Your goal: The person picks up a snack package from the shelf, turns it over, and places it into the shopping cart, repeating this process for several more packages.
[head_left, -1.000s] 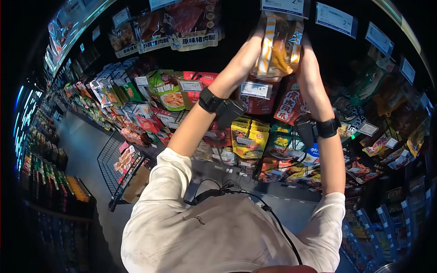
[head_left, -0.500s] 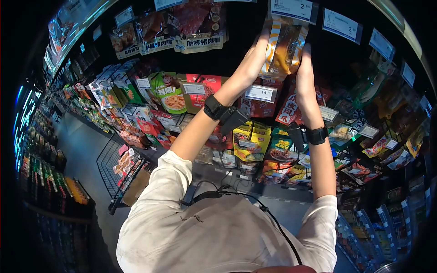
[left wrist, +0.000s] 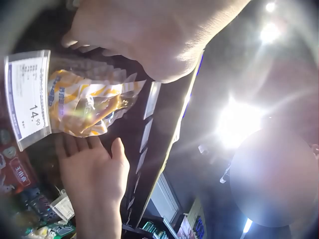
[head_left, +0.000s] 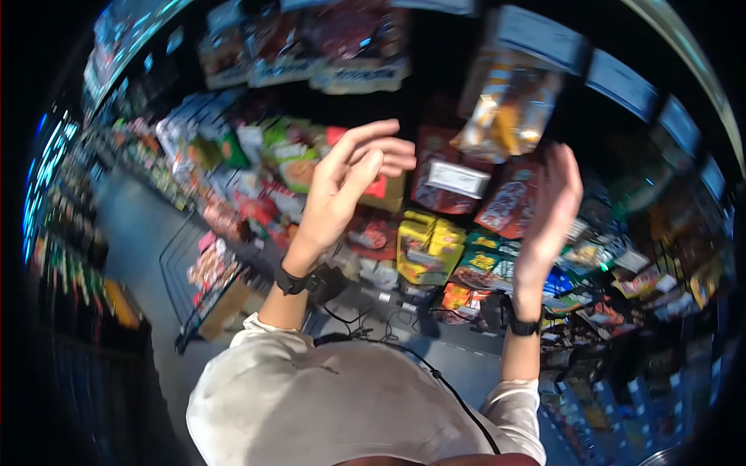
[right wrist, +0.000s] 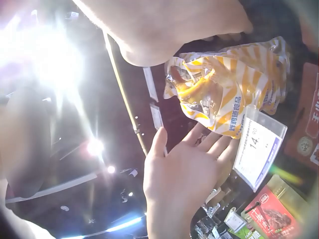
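The left hand is loose and holds nothing; the right hand, also unclenched, is beside the orange-and-white striped food packet hanging at the rack's front edge, by the 14.90 price tag.

Orange-and-white striped packets, glossy, crinkled, partly see-through, layered front to back in 1 row
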The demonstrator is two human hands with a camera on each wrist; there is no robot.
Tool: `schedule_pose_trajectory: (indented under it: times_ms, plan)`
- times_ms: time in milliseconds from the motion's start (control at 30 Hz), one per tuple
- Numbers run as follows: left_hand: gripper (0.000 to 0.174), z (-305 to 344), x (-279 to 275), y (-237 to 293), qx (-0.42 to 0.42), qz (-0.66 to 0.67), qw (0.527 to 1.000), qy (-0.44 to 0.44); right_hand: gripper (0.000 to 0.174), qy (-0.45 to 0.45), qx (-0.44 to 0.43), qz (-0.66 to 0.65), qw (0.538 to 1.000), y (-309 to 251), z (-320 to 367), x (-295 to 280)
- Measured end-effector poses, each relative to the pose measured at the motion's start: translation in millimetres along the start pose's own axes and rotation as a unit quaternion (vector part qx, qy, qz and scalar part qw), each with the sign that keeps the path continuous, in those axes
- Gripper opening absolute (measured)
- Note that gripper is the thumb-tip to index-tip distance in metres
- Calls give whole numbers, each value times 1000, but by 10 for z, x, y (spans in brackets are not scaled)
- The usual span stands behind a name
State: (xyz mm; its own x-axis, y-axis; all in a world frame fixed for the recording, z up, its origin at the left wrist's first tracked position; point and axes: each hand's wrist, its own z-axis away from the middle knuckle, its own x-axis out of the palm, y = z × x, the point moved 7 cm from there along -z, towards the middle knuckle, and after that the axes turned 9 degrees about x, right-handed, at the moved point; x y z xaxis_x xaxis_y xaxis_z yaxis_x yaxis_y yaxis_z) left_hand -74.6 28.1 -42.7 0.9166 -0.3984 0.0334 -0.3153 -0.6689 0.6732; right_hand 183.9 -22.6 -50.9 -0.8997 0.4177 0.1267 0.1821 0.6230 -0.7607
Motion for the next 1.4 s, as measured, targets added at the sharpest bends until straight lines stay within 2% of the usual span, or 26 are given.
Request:
schedule_pose_trajectory:
  times_ms: [67, 100, 133, 200, 233, 267, 300, 400, 467, 500, 533, 567, 667, 767, 833, 933, 1000, 1033, 1067, 1167, 1200, 1300, 1333, 1400]
  plan:
    - [22, 363, -456, -65, -66, -47, 996, 22, 63, 10, -6, -61, 998, -20, 264, -28]
    - [18, 545, -729, -87, -106, -63, 991, 43, 61, -11, -20, -33, 999, 30, 467, -78]
    - [17, 691, -993, -67, -123, -79, 986, 83, 59, -70, -48, -30, 996, 69, 677, -66]
    - [22, 1014, -1635, 75, -148, -144, 968, 145, 39, -157, -17, -39, 987, 249, 981, 15]
    - [24, 1207, -2026, 140, -129, -179, 957, 190, 30, -196, 13, -15, 980, 368, 1101, 131]
    - [26, 1394, -2431, 240, -118, -223, 943, 216, 27, -228, 61, 23, 971, 490, 1237, 275]
    - [27, 1578, -2792, 434, -99, -292, 919, 245, 28, -225, 112, 52, 966, 640, 1372, 417]
    - [28, 2172, -4073, 729, -57, -289, 883, 366, 29, -227, 170, 128, 951, 1011, 1708, 857]
    - [26, 2506, -5063, 793, -16, -283, 861, 422, 27, -239, 235, 112, 935, 1116, 1907, 1367]
    - [22, 2673, -5576, 693, -27, -223, 834, 503, 27, -230, 266, 108, 930, 1128, 2013, 1662]
    - [17, 2905, -6260, 515, -53, -249, 832, 493, 27, -241, 262, 127, 926, 1167, 2092, 1923]
    - [20, 3182, -6915, 277, -78, -275, 828, 482, 26, -251, 256, 145, 922, 1218, 2149, 2221]
    - [27, 3831, -7996, -325, -176, -174, 768, 591, 27, -241, 291, 103, 920, 1228, 2472, 3214]
    - [24, 5273, -9114, -1414, -254, -125, 748, 600, 28, -274, 319, 109, 900, 1082, 2621, 3991]
    - [26, 6204, -9192, -2025, -337, -104, 673, 650, 29, -288, 329, 148, 887, 1003, 2661, 4295]
    - [34, 7469, -8891, -2773, -446, -82, 547, 704, 29, -292, 325, 165, 884, 1016, 2677, 4584]
    - [42, 8057, -8646, -3123, -479, -52, 497, 721, 30, -292, 324, 183, 881, 1033, 2708, 4814]
    - [46, 8224, -8505, -3176, -480, -33, 491, 727, 30, -290, 326, 196, 878, 1063, 2725, 4879]
    - [38, 8255, -8370, -3169, -459, 3, 532, 712, 30, -287, 327, 209, 876, 1100, 2755, 4922]
    - [39, 8528, -8184, -3204, -573, 17, 486, 660, 31, -304, 324, 227, 867, 1098, 2797, 5139]
    - [25, 8371, -8128, -3249, -484, -21, 496, 721, 31, -310, 321, 231, 865, 1102, 2809, 5197]
    - [28, 8362, -8143, -3064, -492, -118, 486, 712, 32, -311, 323, 223, 865, 1098, 2881, 5341]
    - [29, 8011, -8056, -2748, -518, -165, 468, 697, 32, -311, 324, 223, 865, 1108, 2915, 5332]
    - [30, 7891, -8046, -2578, -608, -263, 439, 606, 32, -302, 338, 227, 862, 1112, 2994, 5308]
